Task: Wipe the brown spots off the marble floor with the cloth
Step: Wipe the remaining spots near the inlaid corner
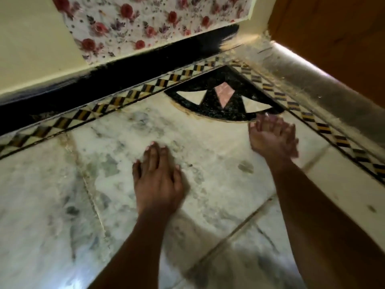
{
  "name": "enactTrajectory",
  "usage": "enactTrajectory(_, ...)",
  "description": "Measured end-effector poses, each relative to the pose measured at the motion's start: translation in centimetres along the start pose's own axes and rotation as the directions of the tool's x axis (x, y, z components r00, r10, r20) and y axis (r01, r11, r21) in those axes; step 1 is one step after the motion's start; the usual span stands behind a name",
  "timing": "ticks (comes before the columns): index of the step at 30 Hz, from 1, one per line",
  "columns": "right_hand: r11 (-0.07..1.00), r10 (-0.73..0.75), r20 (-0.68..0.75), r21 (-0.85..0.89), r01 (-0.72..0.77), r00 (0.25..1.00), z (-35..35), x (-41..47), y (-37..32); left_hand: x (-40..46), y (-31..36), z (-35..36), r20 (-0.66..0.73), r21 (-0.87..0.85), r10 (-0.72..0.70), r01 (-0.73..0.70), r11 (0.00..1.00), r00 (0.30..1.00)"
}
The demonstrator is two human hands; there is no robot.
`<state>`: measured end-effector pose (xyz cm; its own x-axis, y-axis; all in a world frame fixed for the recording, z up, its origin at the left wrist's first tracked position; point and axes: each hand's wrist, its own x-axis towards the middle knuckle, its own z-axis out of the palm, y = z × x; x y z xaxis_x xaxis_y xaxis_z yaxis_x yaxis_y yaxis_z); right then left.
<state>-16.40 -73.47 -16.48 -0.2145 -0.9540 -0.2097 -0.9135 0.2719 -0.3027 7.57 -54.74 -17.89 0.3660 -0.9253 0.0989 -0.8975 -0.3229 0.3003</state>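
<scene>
Head view looking down into a room corner. Marble floor [218, 155] pale with grey veining, seams running diagonally across the slabs. Left hand [157, 180] pressed flat on the marble, palm down, fingers together and stretched out, pointing up-frame toward the wall. Nothing held in it. Right hand [273, 136] lifted a bit above the floor near the corner, blurred, fingers loosely spread and half curled, tips aimed toward the black inlay [225, 97]. Looks empty too, though the blur makes it hard to be sure.

No cloth visible anywhere in frame, so can't say where it sits or which way its long side runs.

Brown spots [188, 110]: a thin brownish rim hugging the curved edge of that black quarter-circle inlay, following the arc from the left end round toward the right hand. Long axis basically the curve itself, running left to right. More brownish grime along the slab seam [68, 142] on the left, running down-frame from the border. A darker grey smudge [245, 166] between the two forearms, could be veining or dirt, can't tell.

Checkered border strip [129, 94] in black, yellow and white framing the floor on both sides and meeting at the corner. Black skirting [125, 74] behind it, cream wall with a rose-print sheet [150, 19] above, wooden door [333, 38] on the right.
</scene>
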Motion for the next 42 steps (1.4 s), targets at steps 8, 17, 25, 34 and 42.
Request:
enactTrajectory(8, 0.607, -0.73, 0.169, -0.286, 0.742, 0.662, 3.0, -7.0, 2.2, 0.3, -0.1, 0.2, 0.066, 0.0, -0.007, 0.007, 1.0, 0.998)
enactTrajectory(17, 0.999, 0.036, -0.082, 0.024, -0.035, 0.996, 4.7, 8.6, -10.6, 0.2, -0.1, 0.4, 0.086, 0.002, -0.004, 0.004, 1.0, 0.996)
enactTrajectory(25, 0.583, -0.787, 0.111, -0.19, 0.79, 0.607, 3.8, -4.0, -5.7, 0.2, -0.2, 0.6, 0.013, 0.036, -0.001, 0.001, 0.999, 1.0)
enactTrajectory(34, 0.932, -0.349, 0.067, -0.078, 0.354, 0.935, 2.4, 3.5, -10.8, 0.5, -0.4, 0.5, -0.009, 0.073, -0.004, 0.004, 0.997, 1.0)
enactTrajectory(42, 0.798, -0.591, -0.072, -0.195, 0.57, 0.804, 0.3, -6.0, 4.8, 0.6, 0.0, 0.2, 0.017, 0.068, -0.013, 0.012, 0.998, 1.0)
